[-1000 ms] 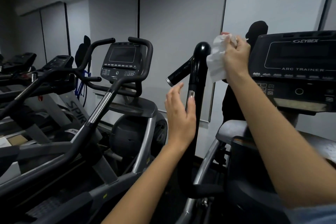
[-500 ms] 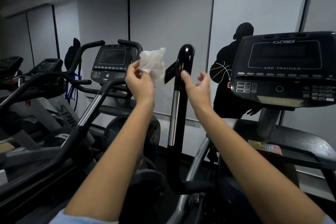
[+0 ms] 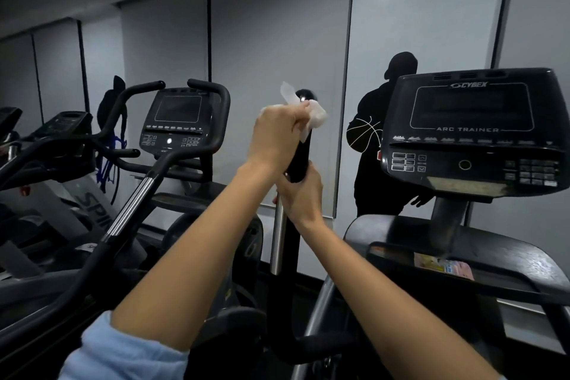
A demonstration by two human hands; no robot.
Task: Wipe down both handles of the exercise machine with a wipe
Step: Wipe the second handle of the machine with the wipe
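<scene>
The black upright handle (image 3: 298,160) of the Arc Trainer rises in the middle of the view, with a silver strip (image 3: 278,234) lower down. My left hand (image 3: 276,136) grips the handle near its rounded top with a white wipe (image 3: 314,116) wrapped round it; the wipe bulges out to the right and a corner sticks up. My right hand (image 3: 300,194) grips the same handle just below the left one. The machine's console (image 3: 468,129) sits to the right. No second handle of this machine shows.
Another trainer with its own console (image 3: 177,120) and curved black bars (image 3: 212,108) stands close on the left, its long lever (image 3: 123,219) slanting toward me. More machines line the far left. A dark basketball-player figure (image 3: 374,145) is on the grey wall.
My left hand has carried the wipe right onto the handle's top and closed round it. My right hand, open beside the handle before, now grips it below.
</scene>
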